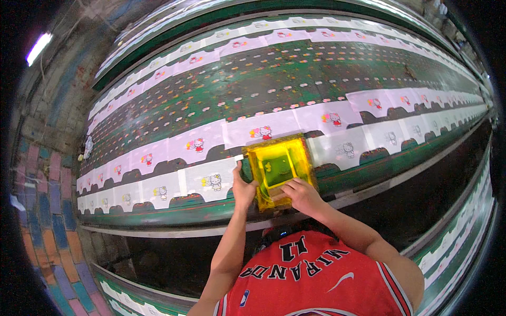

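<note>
A yellow screen-printing frame (305,158) lies over the near row of white fabric pieces at the table's front edge. Its mesh shows green through it, with a small motif near the middle. My left hand (244,190) grips the frame's left edge, its index finger stretched along the side. Inside the frame, close to the near edge, my right hand (301,195) is closed on a tan squeegee (275,194), partly covered by the fingers. White fabric pieces with a cartoon cat (214,182) in grey and yellow lie left of the frame; paler prints (391,138) continue to its right.
The long green printing table (211,218) curves across the view. Behind the near row lies a row of pink-toned pieces with red-dressed cats (196,145), and further rows lie beyond. Other tables (448,253) stand behind me, and a coloured brick floor (58,231) is at left.
</note>
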### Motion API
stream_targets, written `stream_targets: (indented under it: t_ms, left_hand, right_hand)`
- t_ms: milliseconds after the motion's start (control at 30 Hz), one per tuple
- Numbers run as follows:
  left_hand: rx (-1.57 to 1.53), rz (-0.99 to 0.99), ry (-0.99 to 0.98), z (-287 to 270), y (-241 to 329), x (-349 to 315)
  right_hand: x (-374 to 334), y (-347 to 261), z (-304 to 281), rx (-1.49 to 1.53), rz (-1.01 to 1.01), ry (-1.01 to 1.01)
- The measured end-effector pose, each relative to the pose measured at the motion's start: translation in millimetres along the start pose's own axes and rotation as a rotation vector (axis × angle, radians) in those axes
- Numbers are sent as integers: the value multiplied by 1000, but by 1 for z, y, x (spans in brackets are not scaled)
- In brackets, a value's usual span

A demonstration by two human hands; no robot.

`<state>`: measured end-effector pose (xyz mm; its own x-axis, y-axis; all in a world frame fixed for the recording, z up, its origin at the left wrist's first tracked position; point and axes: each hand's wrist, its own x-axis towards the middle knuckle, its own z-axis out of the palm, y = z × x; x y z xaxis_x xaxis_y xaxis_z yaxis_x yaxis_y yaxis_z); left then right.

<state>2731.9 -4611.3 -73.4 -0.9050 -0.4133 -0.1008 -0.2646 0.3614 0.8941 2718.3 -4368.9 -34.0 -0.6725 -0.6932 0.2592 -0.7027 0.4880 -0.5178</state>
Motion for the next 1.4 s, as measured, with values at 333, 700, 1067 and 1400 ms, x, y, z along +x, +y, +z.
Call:
stream_targets:
  t_ms: [333, 700, 1067, 1400]
  left_hand:
    - [-220, 71, 8, 116, 76, -26]
    - [-175, -38, -45, 246, 126, -44]
    - [23, -27, -16, 259, 114, -42]
    - [131, -66, -33, 259, 114, -39]
  right_hand:
    - [-54, 84, -95, 4, -36, 156]
    - [-131, 184, -157, -6, 117, 70]
    - [-140, 196, -157, 2, 74, 95]
    - [-166, 181, -166, 17, 33, -51]
